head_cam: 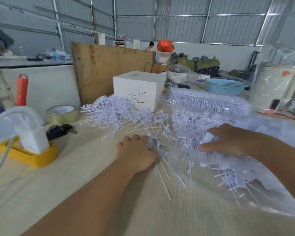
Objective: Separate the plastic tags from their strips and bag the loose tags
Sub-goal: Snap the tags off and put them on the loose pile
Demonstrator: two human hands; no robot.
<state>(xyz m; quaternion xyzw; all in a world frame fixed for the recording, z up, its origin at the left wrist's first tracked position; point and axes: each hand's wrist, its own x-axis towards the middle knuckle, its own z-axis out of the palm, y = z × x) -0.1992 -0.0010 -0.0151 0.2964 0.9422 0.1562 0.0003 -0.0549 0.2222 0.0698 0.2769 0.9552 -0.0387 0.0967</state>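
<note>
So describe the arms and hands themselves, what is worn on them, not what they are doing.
Both hands are bare: no gloves on the left hand or the right hand. No ring, watch or bracelet shows. Both forearms are bare as far as the picture's edge, so no sleeve is in view. No markings are visible.
</note>
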